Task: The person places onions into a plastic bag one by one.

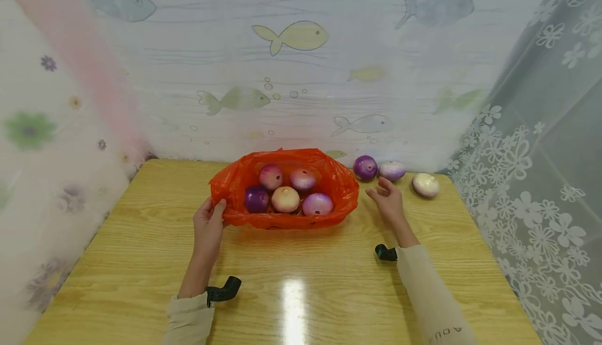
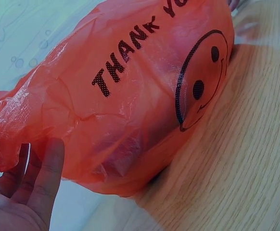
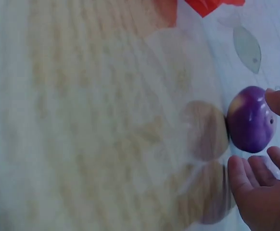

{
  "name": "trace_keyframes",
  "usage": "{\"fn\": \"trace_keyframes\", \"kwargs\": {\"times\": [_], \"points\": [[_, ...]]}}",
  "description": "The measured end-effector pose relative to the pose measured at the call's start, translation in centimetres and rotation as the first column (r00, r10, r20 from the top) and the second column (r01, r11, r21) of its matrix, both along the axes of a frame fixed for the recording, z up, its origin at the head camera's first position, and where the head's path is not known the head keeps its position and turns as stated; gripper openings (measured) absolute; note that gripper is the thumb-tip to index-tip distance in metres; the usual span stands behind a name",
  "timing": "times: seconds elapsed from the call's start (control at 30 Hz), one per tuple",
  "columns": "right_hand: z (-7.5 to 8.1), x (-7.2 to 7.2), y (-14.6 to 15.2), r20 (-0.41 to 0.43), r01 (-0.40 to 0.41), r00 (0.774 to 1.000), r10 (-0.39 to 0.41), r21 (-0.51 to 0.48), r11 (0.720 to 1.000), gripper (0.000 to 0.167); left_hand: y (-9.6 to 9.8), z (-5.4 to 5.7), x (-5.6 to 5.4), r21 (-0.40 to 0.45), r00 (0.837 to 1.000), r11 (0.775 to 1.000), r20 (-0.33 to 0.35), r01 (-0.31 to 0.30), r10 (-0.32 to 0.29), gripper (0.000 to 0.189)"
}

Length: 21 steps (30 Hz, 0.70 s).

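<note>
An orange-red plastic bag [image 1: 282, 222] lies with its mouth spread wide on the table, several purple, pinkish and cream onions inside it. My left hand [image 1: 208, 225] pinches the left edge of the bag's rim between thumb and fingers. In the left wrist view the bag's side [image 2: 120, 106] shows a printed smiley face and "THANK YO". My right hand [image 1: 390, 204], fingers spread and slightly bent, hovers close to a dark purple onion [image 1: 365, 168] and a pale purple onion [image 1: 392, 170]; it holds nothing. To their right sits a white onion [image 1: 426, 185].
The wooden table [image 1: 301, 277] backs onto a curtain [image 1: 301, 83] printed with fish. A grey lace curtain [image 1: 531, 177] hangs at the right. Black wrist mounts [image 1: 224, 289] stick out inward from both sleeves.
</note>
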State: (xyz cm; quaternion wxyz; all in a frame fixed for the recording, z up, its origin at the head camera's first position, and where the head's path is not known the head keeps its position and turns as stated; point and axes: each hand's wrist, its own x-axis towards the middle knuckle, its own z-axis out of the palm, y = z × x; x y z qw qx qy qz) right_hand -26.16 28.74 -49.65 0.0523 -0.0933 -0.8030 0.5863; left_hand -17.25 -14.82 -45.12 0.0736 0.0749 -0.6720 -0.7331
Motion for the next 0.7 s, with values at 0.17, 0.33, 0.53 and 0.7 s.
{"fn": "trace_keyframes", "kwargs": {"times": [0.17, 0.33, 0.53, 0.7], "points": [[0.0, -1.4, -0.1, -0.017, -0.026, 1.000, 0.026, 0.002, 1.000, 0.074, 0.0, 0.0, -0.1, 0.008, 1.000, 1.000, 0.001, -0.001, 0.001, 0.042], [-0.4, -2.4, -0.7, -0.051, 0.016, 0.999, -0.016, -0.011, 1.000, 0.080, 0.1, -0.1, -0.2, 0.015, 1.000, 1.000, 0.004, -0.002, 0.002, 0.041], [-1.0, -3.1, -1.6, -0.058, 0.068, 0.996, -0.071, -0.052, 0.996, 0.086, 0.2, -0.2, -0.3, 0.037, 1.000, 0.999, 0.002, 0.016, -0.016, 0.041], [-0.9, -3.8, -2.0, -0.058, 0.089, 0.994, -0.091, -0.047, 0.995, 0.087, 0.2, -0.2, -0.3, 0.039, 1.000, 0.999, -0.010, 0.021, -0.021, 0.041]]}}
